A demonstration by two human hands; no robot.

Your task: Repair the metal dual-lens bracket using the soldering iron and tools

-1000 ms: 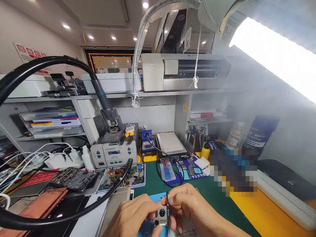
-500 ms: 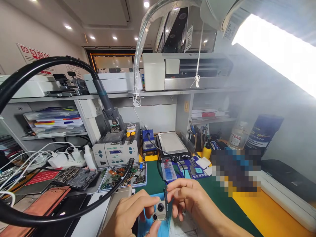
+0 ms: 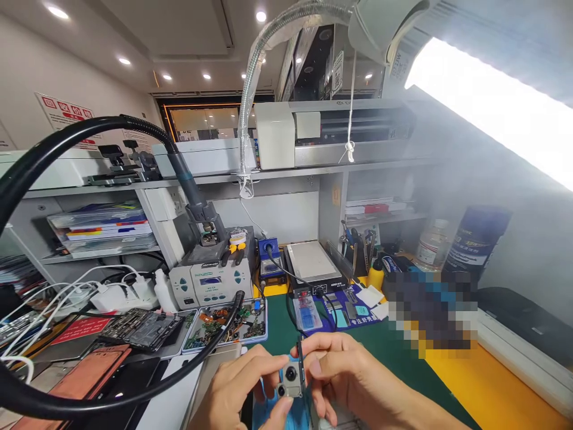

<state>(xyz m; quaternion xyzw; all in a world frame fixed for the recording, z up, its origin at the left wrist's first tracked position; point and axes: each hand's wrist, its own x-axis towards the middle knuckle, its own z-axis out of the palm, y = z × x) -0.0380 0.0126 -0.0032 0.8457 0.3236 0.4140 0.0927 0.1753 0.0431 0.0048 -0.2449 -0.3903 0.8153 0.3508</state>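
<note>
A silvery camera module [image 3: 291,383] with two dark lenses is pinched by its edges between the thumb and fingers of my left hand [image 3: 239,391]. Directly beside it on the right stands a thin dark piece [image 3: 300,358], seen nearly edge-on. My right hand [image 3: 344,370] has its thumb and forefinger closed on that piece, the other fingers curled below. Whether module and piece are joined, I cannot tell. Beneath both hands lies a light blue pad [image 3: 283,416], partly covered by them.
A tray of small boards [image 3: 226,325] sits left of my hands, with a black hose [image 3: 192,379] arching in front. Behind are a soldering station [image 3: 208,280] and a flat heating plate [image 3: 313,263]. Opened phones [image 3: 138,325] lie left; a bright lamp [image 3: 483,101] hangs upper right.
My right hand has shifted its hold: thumb and forefinger now come in closer along the dark piece's side. My left hand keeps the module nearly in place. The whole view has tilted slightly.
</note>
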